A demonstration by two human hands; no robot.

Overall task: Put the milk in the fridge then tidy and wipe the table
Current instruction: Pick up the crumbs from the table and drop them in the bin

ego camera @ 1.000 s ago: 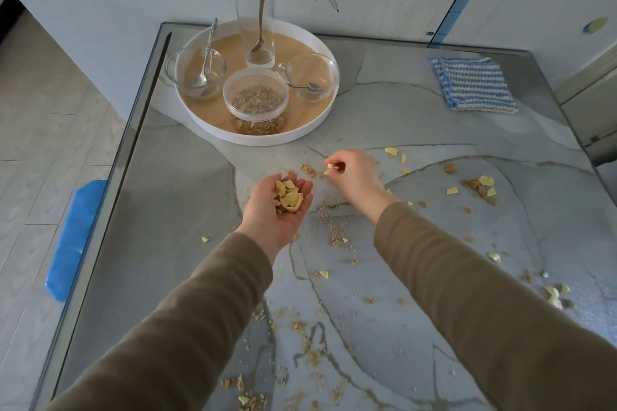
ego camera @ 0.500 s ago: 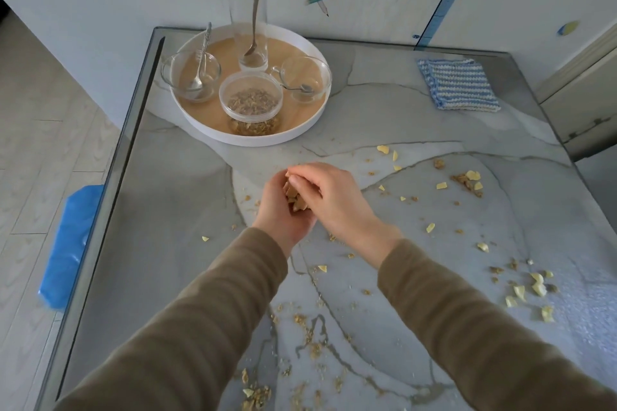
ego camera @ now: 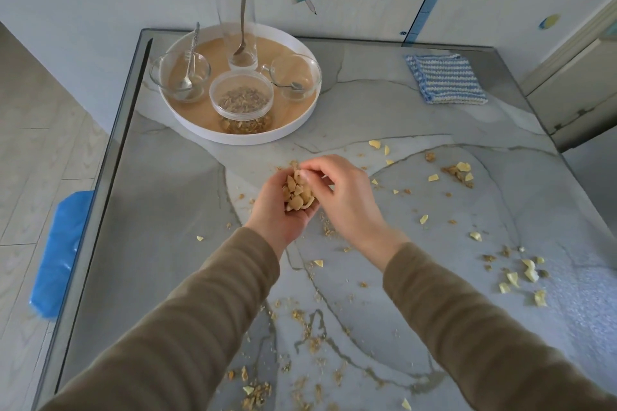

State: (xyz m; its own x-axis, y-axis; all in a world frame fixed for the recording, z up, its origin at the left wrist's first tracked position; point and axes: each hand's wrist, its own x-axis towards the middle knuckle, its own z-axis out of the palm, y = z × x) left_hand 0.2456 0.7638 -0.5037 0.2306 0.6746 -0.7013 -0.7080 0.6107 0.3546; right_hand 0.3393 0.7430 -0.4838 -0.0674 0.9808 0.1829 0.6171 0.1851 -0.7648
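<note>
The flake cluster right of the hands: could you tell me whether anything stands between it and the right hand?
Nothing visible does: between the right hand and the flake cluster lies only table with a few small crumbs. The tray and cloth sit farther back.

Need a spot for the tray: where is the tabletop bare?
Bare: the left strip from the tray down along the table edge, and between tray and striped cloth. Crumbs crowd the middle, right and near edge.
</note>
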